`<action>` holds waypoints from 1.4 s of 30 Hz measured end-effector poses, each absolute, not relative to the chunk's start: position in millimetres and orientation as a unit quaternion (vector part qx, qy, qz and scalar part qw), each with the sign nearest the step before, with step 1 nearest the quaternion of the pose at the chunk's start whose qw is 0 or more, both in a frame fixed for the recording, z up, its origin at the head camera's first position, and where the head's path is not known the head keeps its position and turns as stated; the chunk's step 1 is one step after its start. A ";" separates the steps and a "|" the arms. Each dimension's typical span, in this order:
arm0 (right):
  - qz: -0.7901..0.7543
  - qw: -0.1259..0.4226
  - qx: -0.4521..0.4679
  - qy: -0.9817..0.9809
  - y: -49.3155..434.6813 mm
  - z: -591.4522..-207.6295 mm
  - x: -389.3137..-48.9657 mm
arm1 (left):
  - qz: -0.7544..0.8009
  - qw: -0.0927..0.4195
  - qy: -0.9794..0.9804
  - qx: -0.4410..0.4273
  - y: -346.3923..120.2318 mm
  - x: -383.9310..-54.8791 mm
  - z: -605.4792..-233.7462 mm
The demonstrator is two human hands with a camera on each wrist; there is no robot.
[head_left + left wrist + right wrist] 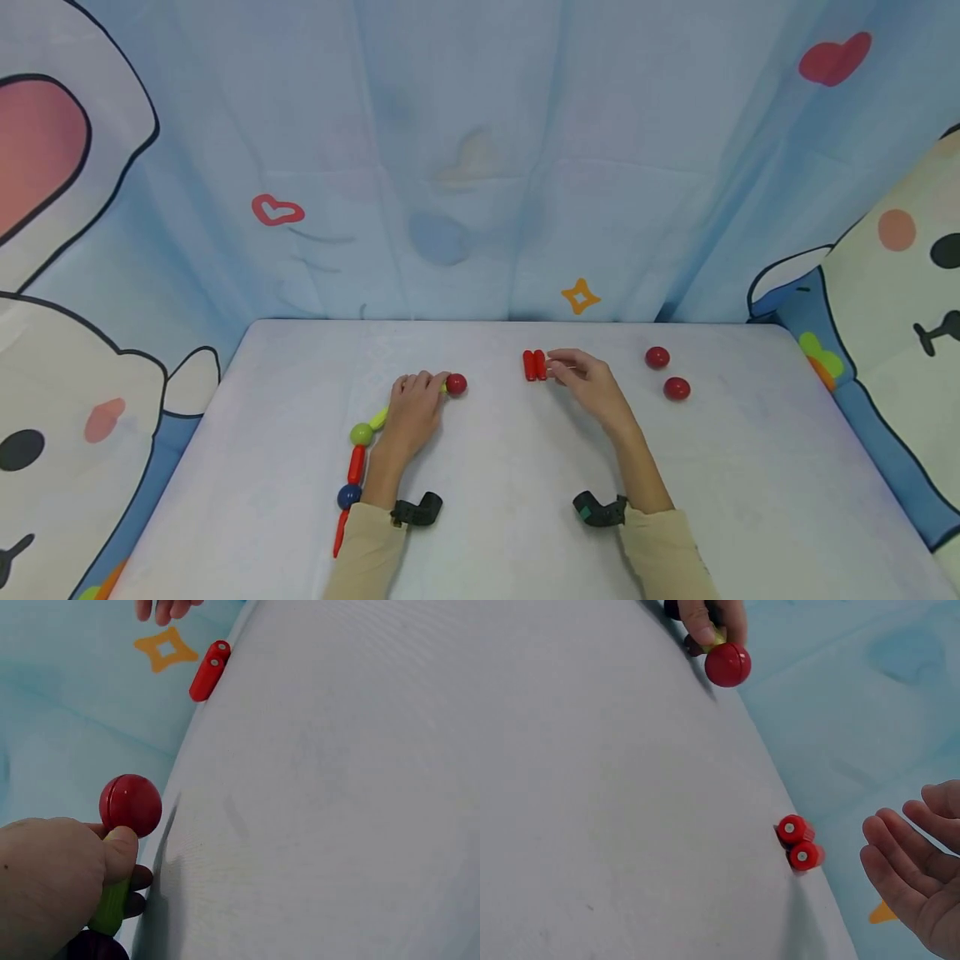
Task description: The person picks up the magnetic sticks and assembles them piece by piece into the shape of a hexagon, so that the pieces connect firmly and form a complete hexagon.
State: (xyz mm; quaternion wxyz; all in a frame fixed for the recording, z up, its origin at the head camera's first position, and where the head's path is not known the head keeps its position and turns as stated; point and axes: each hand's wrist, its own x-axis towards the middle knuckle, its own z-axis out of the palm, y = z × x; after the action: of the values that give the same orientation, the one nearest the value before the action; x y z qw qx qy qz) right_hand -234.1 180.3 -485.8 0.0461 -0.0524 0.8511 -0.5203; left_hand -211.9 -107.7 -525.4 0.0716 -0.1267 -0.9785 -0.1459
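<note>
My left hand [414,412] pinches a yellow-green rod [111,907] between thumb and fingers. A red ball [456,384] sits at that rod's far end, and a dark ball [96,946] at its near end. The chain runs on past the wrist: a green ball [362,434], a red rod [356,465], a blue ball [348,497] and another red rod [341,533]. Two red rods [802,855] lie side by side on the table, grey discs on their ends. Beside them my right hand [588,385] hovers with loosely bent fingers, apart from the rods and holding nothing.
Two loose red balls, one behind [657,357] and one in front [677,389], rest to the right of my right hand. The white table [510,500] ends at a blue printed curtain [480,250]. A dark wrist camera [600,509] is strapped to each arm.
</note>
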 end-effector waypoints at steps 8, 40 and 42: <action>-0.518 0.001 -0.049 0.854 208.7 -527.7 -256.8 | -0.145 0.059 -0.981 -0.116 -107.9 -211.9 -525.7; -0.480 0.088 -0.056 0.871 166.7 -504.6 -238.3 | -0.143 0.074 -0.975 -0.154 -112.1 -209.5 -519.1; -0.467 0.097 -0.059 0.877 166.7 -505.8 -239.1 | -0.143 0.076 -0.975 -0.154 -111.9 -209.5 -518.9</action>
State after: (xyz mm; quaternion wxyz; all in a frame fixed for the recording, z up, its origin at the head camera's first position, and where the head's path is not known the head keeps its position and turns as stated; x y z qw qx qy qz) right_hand -239.1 166.7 -505.8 0.0967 -0.0593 0.8769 -0.4670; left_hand -209.5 -111.9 -518.9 0.0761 -0.1544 -0.9746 -0.1430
